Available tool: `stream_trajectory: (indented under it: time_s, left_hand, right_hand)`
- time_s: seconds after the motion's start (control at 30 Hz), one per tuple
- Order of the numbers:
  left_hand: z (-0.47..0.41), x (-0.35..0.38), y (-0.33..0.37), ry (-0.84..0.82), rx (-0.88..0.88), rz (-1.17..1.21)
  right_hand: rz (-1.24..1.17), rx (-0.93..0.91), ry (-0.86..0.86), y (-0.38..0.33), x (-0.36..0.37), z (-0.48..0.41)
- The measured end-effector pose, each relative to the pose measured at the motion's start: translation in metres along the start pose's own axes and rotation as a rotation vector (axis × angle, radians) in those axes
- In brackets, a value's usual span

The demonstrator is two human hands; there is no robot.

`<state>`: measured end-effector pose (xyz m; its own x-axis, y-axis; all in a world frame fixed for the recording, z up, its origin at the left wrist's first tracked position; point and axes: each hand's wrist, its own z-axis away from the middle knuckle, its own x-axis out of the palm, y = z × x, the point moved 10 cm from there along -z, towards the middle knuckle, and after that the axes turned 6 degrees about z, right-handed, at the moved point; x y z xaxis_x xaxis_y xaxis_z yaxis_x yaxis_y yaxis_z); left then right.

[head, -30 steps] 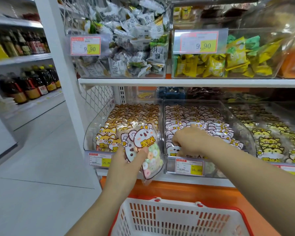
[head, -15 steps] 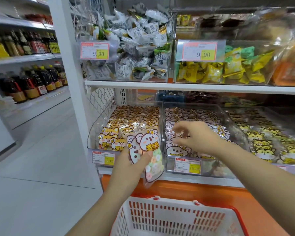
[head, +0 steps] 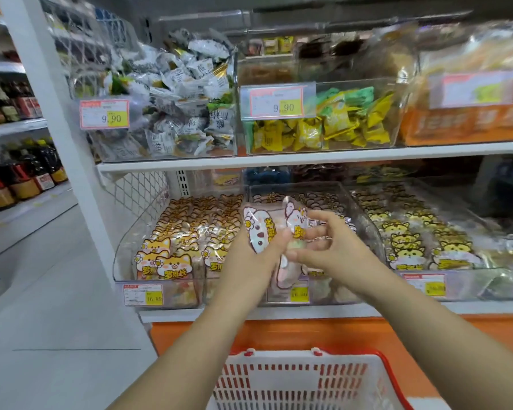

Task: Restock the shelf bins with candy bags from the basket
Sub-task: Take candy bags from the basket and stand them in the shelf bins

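Store shelf (head: 308, 156) carries clear bins in a row; the left bin (head: 125, 261) keeps its fox bags upright, faces forward, I think for buyers to see; the left hand (head: 249, 261) grips the candy bags (head: 256, 232) under its thumb, in front of the middle bin (head: 367, 229); the right hand (head: 335, 253) pinches one of them, probably to separate it. Half a second before, the left hand was lower, before the left bin; the right hand hovered spread over the middle bin.
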<state>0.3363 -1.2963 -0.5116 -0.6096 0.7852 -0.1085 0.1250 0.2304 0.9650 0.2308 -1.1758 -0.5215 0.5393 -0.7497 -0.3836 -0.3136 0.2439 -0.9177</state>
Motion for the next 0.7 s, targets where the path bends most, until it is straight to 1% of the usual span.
stream_trajectory:
  time_s: [0.1,0.2,0.27,0.33,0.37,0.43,0.5,0.57,0.7]
  left_hand:
    - [-0.014,0.013,0.015,-0.026,0.003,0.01]
    - [-0.024,0.029,0.013,-0.11,-0.054,0.072]
    - [-0.033,0.031,0.005,-0.146,-0.119,0.072]
    - [-0.043,0.02,0.002,-0.17,-0.142,-0.008]
    - [-0.048,0.014,0.004,-0.201,-0.12,-0.097]
    - [-0.055,0.004,0.011,-0.284,-0.046,-0.391]
    - [-0.058,-0.002,0.014,-0.335,-0.028,-0.669]
    - [-0.06,0.003,0.017,-0.396,-0.013,-0.885]
    - [-0.06,0.024,0.02,-0.493,0.034,-1.157]
  right_hand:
    - [-0.143,0.103,0.043,0.018,-0.024,-0.008]
    - [-0.32,0.126,0.01,0.027,-0.036,-0.013]
    - [-0.326,0.12,0.039,0.031,-0.052,-0.016]
    - [-0.254,0.11,0.125,0.037,-0.078,-0.017]
    - [-0.175,0.104,0.189,0.04,-0.094,-0.015]
    - [0.019,0.09,0.282,0.043,-0.119,-0.01]
    - [0.141,0.074,0.286,0.042,-0.126,-0.004]
    - [0.209,0.061,0.273,0.043,-0.124,-0.003]
    - [0.28,0.063,0.257,0.052,-0.116,-0.006]
